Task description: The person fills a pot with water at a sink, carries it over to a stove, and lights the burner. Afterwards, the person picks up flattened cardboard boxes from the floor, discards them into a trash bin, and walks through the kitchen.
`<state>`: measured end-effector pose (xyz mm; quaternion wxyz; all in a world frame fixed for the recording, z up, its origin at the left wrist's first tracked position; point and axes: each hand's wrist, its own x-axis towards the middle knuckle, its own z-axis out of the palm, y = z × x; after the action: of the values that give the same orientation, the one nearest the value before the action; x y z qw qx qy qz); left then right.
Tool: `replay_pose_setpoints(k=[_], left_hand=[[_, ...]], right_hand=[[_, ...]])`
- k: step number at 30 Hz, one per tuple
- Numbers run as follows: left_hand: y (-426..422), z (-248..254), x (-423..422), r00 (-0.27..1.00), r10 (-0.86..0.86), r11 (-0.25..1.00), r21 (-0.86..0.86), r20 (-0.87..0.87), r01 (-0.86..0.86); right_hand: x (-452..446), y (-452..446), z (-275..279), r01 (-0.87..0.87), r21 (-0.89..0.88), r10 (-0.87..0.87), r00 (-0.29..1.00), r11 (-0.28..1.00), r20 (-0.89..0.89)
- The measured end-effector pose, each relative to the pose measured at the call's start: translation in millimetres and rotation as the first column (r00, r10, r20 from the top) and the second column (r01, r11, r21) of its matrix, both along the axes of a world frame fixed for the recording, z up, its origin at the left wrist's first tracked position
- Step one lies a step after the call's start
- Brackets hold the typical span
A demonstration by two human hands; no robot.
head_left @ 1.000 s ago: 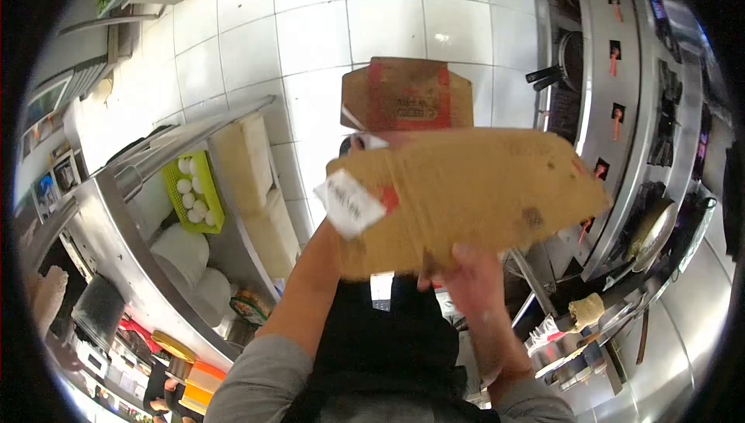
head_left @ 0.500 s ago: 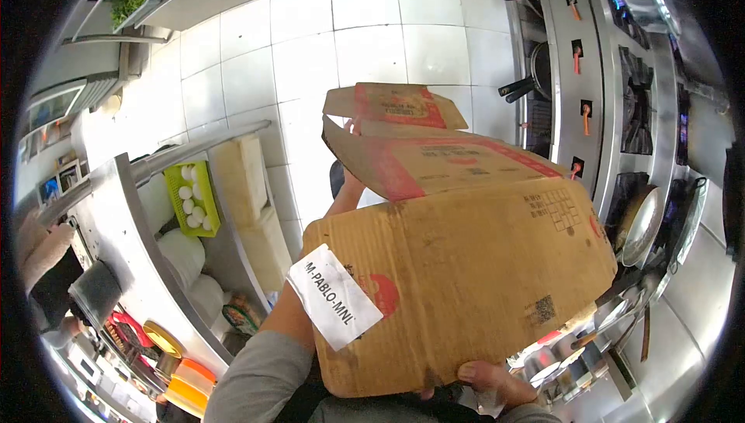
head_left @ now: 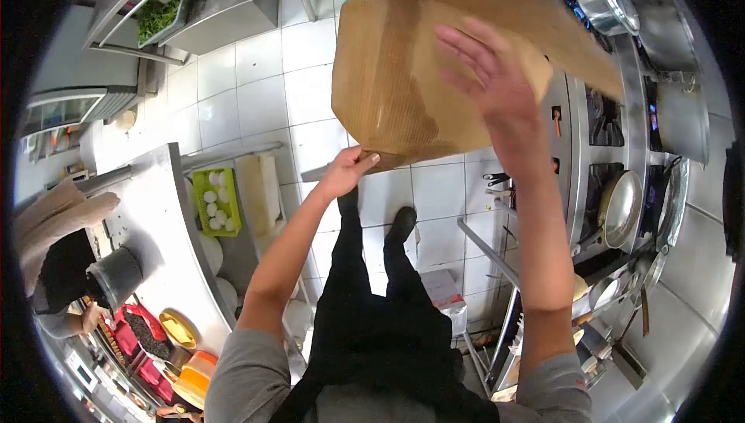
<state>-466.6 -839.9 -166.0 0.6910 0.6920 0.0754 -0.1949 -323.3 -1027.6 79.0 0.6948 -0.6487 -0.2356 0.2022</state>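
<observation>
a grey shirt [head_left: 357,407] has sleeves [head_left: 252,369] ending just above the elbows, with a small red mark [head_left: 580,383] on the right one. over it goes a black apron [head_left: 380,338] with dark straps [head_left: 292,401], then black trousers [head_left: 347,252] and dark, round-toed shoes [head_left: 401,224].

The right hand [head_left: 495,85] is blurring; the cardboard [head_left: 380,74] is running out at the top and, by its lower left corner, hiding fingertips of the left hand [head_left: 341,175]; the counter [head_left: 159,213] is partly covering white containers [head_left: 226,296]
</observation>
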Motion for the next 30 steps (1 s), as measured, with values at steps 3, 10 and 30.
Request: replay_pose_setpoints(k=[3, 10, 30], left_hand=[[15.8, 51.8, -1.0, 0.989, 0.087, 0.963, -0.244, -0.116, -0.113], [37.6, 54.6, -0.3, 0.933, 0.053, 0.867, -0.448, -0.357, -0.220], [160.6, 87.5, 1.9, 0.985, -0.041, 0.956, 0.294, 0.168, -0.010]], right_hand=[[-27.7, 0.4, -37.6, 0.029, -0.603, 0.241, 0.900, 0.797, 0.363], [-124.1, -9.8, -156.8, 0.052, -0.762, 0.329, 0.881, 0.645, 0.339], [-25.9, 7.5, 9.5, -0.250, -0.657, 0.387, 0.919, 0.711, 0.070]])
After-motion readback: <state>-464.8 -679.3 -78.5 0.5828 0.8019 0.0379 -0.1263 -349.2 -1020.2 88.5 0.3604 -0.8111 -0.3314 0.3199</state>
